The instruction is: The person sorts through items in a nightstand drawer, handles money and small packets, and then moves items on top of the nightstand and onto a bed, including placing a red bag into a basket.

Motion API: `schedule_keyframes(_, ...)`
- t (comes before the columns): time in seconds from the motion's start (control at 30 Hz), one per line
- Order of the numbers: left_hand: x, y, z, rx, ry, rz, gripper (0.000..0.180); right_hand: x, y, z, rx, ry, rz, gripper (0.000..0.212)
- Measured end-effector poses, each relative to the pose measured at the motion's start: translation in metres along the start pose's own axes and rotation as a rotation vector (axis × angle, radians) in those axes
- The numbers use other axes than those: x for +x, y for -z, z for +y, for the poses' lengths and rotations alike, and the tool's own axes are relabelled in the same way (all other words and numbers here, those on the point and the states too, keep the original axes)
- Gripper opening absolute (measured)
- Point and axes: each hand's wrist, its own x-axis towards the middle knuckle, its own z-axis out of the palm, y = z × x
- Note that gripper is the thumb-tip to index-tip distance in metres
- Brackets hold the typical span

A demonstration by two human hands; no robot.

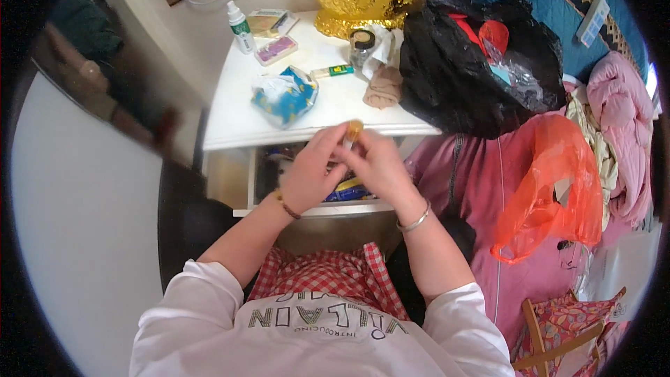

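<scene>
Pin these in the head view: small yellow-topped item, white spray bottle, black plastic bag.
Small yellow-topped item [354, 128]: head view, yellow top.
White spray bottle [241, 30]: head view, mid-body.
Black plastic bag [455, 78]: head view, left side.

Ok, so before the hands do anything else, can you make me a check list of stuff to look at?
1. Small golden thing held up at the fingertips of the left hand and right hand: ok.
2. What's inside it: cannot tell, fingers hide most of it.
3. Drawer shut: not ok, it's open below the hands.
4. White spray bottle standing up: ok.
5. Blue-and-white packet apart from the hands: ok, it's on the white tabletop.
</scene>
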Motion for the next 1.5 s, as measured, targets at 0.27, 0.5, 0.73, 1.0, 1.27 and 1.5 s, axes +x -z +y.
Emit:
schedule_keyframes(0.27, -0.006, 0.0, -0.014, -0.185, 0.156, -0.029, 0.042, -0.002, 0.0, 0.004, -0.011, 0.01, -0.104, 0.025)
schedule_keyframes(0.5, 0.011, 0.019, -0.02, -0.888, 0.414, -0.107, 0.044, 0.003, 0.014, 0.006, 0.271, -0.04, -0.004, 0.022)
schedule_keyframes(0.73, 0.026, 0.04, -0.014, -1.11, 0.454, -0.165, 0.046, 0.001, 0.014, 0.002, 0.236, -0.039, -0.004, 0.021)
schedule_keyframes(1.0, 0.119, 0.08, -0.033, -0.39, 0.234, 0.09, 0.034, -0.001, 0.013, 0.003, 0.1, 0.004, 0.009, 0.02)
schedule_keyframes(1.27, 0.177, 0.087, -0.097, 0.455, 0.348, 0.105, 0.028, -0.002, 0.007, 0.0, 0.108, 0.04, -0.063, 0.019)
schedule_keyframes(1.5, 0.179, 0.082, -0.09, 0.586, 0.505, 0.038, 0.036, -0.003, 0.012, -0.003, 0.095, 0.03, -0.055, 0.019)
